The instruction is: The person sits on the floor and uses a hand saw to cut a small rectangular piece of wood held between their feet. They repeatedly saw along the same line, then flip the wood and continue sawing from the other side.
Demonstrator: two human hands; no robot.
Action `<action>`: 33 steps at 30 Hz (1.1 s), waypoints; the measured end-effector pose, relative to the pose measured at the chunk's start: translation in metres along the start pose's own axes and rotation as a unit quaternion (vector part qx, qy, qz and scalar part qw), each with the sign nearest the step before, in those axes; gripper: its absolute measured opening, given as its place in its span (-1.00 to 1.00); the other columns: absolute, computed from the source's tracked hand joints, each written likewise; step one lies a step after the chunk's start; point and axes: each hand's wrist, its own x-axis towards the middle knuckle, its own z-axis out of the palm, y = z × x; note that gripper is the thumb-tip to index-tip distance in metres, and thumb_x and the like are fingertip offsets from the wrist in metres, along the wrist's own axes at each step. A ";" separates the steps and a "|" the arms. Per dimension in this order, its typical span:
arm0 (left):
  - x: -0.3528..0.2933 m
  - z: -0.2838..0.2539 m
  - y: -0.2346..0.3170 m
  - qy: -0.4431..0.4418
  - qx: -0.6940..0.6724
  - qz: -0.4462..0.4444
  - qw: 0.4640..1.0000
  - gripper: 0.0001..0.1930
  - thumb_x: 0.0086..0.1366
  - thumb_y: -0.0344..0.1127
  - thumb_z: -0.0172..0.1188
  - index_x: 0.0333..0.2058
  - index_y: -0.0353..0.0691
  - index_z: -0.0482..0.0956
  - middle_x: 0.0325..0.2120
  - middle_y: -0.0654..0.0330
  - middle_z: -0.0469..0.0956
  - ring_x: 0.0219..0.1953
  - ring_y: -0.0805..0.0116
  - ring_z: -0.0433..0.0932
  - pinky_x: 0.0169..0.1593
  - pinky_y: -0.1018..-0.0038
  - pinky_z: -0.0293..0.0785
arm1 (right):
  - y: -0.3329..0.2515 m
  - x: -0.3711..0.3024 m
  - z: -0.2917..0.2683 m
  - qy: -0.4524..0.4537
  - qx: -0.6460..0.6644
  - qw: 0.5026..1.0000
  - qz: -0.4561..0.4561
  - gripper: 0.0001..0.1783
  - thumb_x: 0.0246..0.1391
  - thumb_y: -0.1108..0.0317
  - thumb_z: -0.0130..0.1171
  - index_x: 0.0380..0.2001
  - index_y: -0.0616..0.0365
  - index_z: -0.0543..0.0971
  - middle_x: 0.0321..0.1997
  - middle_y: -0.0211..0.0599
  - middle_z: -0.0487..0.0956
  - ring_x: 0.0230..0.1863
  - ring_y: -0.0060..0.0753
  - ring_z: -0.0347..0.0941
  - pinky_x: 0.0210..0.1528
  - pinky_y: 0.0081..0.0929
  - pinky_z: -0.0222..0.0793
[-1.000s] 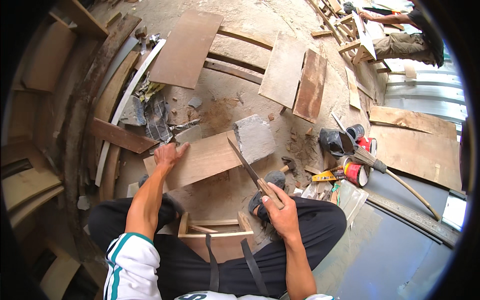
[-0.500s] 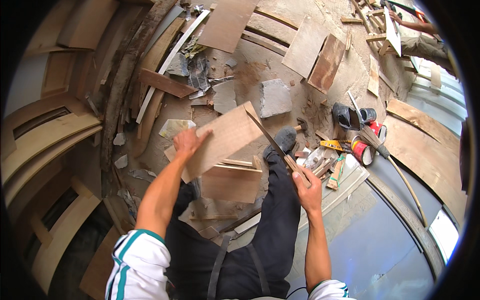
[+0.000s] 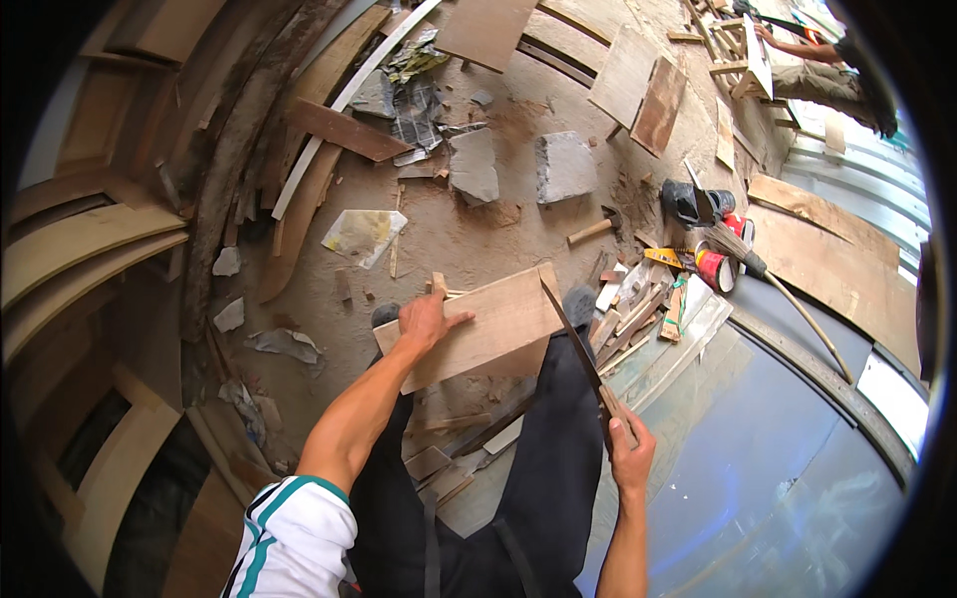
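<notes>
Rectangular light-brown wooden board [image 3: 503, 321] under left hand [image 3: 424, 324], held near board's left end. Right hand [image 3: 630, 450], right of board, gripping wooden-handled, dark-bladed handsaw [image 3: 580, 349]; blade tip at board's right end.

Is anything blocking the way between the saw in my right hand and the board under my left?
Nothing visible does. The saw runs from your right hand to the board's right end, its tip overlapping it; touching, I can't tell. Your left hand rests farther left.
</notes>
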 end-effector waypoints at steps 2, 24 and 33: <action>0.003 0.028 0.008 -0.026 0.015 0.044 0.999 -0.16 0.10 0.52 0.20 -0.03 -0.20 0.61 -0.27 -0.08 0.69 -0.13 -0.05 0.67 -0.06 0.08 0.57 | 0.020 -0.017 0.004 0.016 0.023 0.999 0.029 -0.51 0.23 0.15 0.26 0.04 0.36 0.62 -0.03 0.03 0.69 0.08 -0.16 0.60 0.19 -0.33 0.39; 0.123 0.179 0.075 -0.170 0.111 0.154 0.967 -0.02 -0.05 0.63 0.20 0.04 -0.18 0.58 -0.21 -0.13 0.67 -0.08 -0.13 0.64 0.00 0.06 0.54 | 0.206 -0.019 0.027 0.011 0.183 0.971 0.154 -0.48 0.26 0.24 0.18 0.13 0.46 0.51 0.03 0.13 0.64 0.05 -0.03 0.60 0.13 -0.25 0.45; 0.180 0.077 0.081 -0.123 0.134 0.156 0.971 0.03 0.06 0.69 0.02 0.27 -0.04 0.49 -0.31 -0.07 0.65 -0.21 -0.05 0.67 -0.18 0.10 0.59 | 0.144 0.072 0.019 -0.007 0.164 0.983 0.079 -0.50 0.27 0.27 0.18 0.14 0.44 0.51 0.00 0.11 0.66 0.02 -0.11 0.61 0.10 -0.29 0.46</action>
